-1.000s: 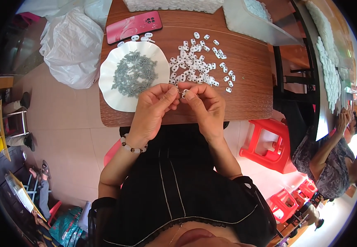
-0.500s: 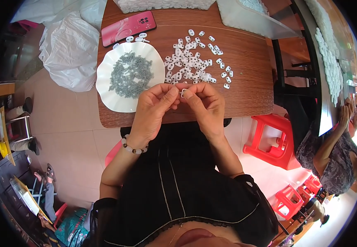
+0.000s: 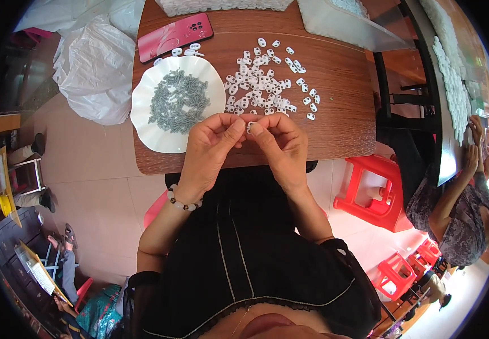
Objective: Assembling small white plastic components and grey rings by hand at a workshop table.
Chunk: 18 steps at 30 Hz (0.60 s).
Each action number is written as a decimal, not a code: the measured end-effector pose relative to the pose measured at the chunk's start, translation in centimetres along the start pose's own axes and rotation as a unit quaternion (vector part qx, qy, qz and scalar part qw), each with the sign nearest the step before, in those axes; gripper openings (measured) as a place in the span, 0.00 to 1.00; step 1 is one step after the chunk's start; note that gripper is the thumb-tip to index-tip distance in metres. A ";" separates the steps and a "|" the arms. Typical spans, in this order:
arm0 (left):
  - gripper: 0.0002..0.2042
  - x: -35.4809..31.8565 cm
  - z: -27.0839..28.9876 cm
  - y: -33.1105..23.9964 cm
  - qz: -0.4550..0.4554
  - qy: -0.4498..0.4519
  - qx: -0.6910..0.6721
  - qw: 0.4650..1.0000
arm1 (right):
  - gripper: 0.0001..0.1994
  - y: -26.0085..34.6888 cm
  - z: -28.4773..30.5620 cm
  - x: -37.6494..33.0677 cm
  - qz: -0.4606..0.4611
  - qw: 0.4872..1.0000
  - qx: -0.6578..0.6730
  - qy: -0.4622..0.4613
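Observation:
Over the table's near edge, my left hand (image 3: 210,150) and my right hand (image 3: 285,151) meet fingertip to fingertip. Between the right thumb and fingers is a small white plastic piece (image 3: 250,128) with a dark hole. The left thumb and forefinger are pinched together beside it; whatever they hold is too small and covered to make out. Just beyond the hands lies a loose heap of white plastic pieces (image 3: 261,81), each with two holes. A white wavy-rimmed plate (image 3: 142,133) to the left bears many small grey-green pieces (image 3: 179,104).
A pink phone (image 3: 175,37) lies behind the plate near a few white pieces (image 3: 190,51). Bins of white parts (image 3: 350,28) stand at the far edge. A white plastic bag (image 3: 95,70) is at left, a red stool (image 3: 371,195) at right. Another person (image 3: 450,220) works at far right.
My hands stay almost still, fingertips together around the white piece. At the far right, the other person's hands have shifted slightly.

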<state>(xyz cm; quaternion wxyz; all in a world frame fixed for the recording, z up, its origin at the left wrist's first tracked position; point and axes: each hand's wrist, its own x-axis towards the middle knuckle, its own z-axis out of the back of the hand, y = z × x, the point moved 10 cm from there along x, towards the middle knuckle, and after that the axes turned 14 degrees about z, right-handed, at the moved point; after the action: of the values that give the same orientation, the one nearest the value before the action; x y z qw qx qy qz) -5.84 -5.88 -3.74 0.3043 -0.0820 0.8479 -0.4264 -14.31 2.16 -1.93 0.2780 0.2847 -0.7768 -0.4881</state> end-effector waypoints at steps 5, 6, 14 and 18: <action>0.10 0.0 0.4 -0.1 -0.028 -0.028 0.024 0.999 | 0.04 0.3 -0.1 -0.2 0.014 1.000 -0.019 -0.006; 0.10 0.0 0.4 0.0 -0.028 -0.028 0.023 0.999 | 0.04 0.3 0.0 -0.2 0.015 1.000 -0.024 -0.006; 0.09 -0.2 0.2 0.3 -0.035 -0.042 0.015 0.998 | 0.05 0.5 0.1 -0.7 0.033 0.999 -0.022 -0.026; 0.09 -0.3 0.3 0.7 -0.033 -0.044 -0.001 0.998 | 0.05 0.5 0.2 -0.8 0.033 0.999 -0.031 -0.029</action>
<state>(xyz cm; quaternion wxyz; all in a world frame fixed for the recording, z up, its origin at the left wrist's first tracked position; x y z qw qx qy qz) -5.30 -5.56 -4.28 0.3274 -0.1287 0.8308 -0.4312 -14.01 2.99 -1.69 0.2796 0.2360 -0.7782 -0.5104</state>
